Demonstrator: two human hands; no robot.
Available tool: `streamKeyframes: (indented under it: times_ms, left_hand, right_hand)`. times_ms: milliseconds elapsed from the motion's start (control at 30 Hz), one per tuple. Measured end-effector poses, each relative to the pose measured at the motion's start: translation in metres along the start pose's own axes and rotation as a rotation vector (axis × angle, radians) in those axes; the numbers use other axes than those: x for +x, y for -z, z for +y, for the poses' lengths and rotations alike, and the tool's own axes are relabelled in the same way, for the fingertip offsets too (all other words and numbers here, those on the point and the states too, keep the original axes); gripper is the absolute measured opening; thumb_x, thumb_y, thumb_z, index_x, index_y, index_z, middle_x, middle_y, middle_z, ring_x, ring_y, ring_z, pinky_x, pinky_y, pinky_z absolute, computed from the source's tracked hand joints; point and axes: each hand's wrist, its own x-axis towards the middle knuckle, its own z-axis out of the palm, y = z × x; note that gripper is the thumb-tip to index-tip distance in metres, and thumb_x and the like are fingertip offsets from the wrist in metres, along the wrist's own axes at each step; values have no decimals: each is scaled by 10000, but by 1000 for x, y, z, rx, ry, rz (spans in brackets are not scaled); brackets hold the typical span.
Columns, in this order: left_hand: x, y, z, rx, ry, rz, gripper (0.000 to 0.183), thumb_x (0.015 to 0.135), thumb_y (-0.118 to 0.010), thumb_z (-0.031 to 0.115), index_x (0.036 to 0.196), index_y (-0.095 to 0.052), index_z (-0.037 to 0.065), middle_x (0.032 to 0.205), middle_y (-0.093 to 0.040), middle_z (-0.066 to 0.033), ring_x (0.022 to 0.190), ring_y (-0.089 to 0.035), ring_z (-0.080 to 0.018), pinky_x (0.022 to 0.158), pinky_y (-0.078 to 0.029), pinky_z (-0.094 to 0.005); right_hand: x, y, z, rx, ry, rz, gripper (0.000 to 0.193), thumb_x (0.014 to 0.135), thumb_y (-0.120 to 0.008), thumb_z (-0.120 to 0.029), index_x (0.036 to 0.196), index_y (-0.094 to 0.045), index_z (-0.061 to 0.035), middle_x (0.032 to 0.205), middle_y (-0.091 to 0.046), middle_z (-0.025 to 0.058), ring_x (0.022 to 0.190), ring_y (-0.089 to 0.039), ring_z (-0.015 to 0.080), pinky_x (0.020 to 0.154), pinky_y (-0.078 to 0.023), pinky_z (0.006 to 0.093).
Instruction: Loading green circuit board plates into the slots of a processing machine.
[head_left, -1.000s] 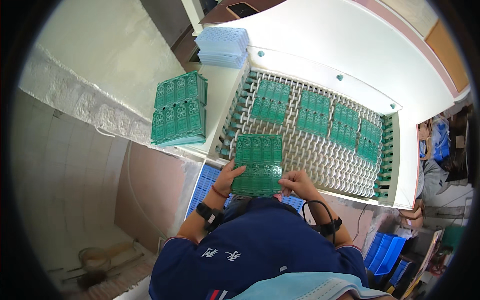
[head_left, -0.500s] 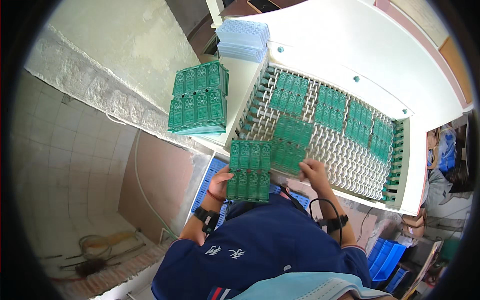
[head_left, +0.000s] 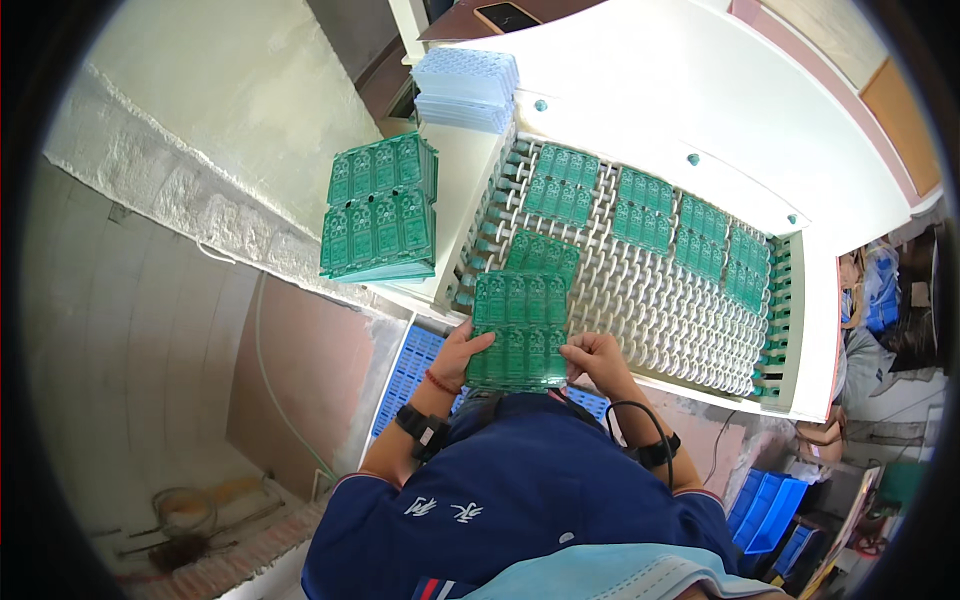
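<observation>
Conveyor (head_left: 660, 310) lay ahead; our left hand (head_left: 460, 358) gripped boards (head_left: 518, 325), right hand (head_left: 598, 362) pinched their edge. We judged them light, stiff, scratchable: edges only.

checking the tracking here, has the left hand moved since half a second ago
Yes. Judged against the white ledge beside the rollers, the left hand has moved to the right, carrying its green circuit boards along.

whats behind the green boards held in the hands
Past the top edge of the held boards, another green board lies on the white rollers; its lower part is covered.
</observation>
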Motion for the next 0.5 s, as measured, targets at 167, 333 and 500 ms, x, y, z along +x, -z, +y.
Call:
streamKeyframes:
  times_ms: [167,333,500]
  left_hand:
    - [5,13,-3,-32,3,3,428,857,-482,40,1264,-367,-21,1166,-521,-130,1013,-552,-213,864,-463,-328]
    - [4,9,7,-176,0,-93,511,809,-495,113,1275,-350,-38,1176,-513,-183,1082,-515,-273,919,-423,-379]
    - [5,4,4,-167,-14,-131,498,821,-490,98,1272,-346,-56,1189,-505,-189,1073,-523,-274,917,-427,-380]
  right_hand:
    - [-12,45,3,-11,35,282,158,821,-617,-121,811,-616,37,587,-569,34,469,-535,86,431,-442,200]
    - [-28,94,10,-210,39,535,168,822,-612,-119,809,-642,46,552,-567,43,443,-528,84,414,-430,203]
    - [-62,137,4,-252,33,681,165,805,-608,-102,818,-656,56,540,-565,45,423,-508,78,391,-406,212]
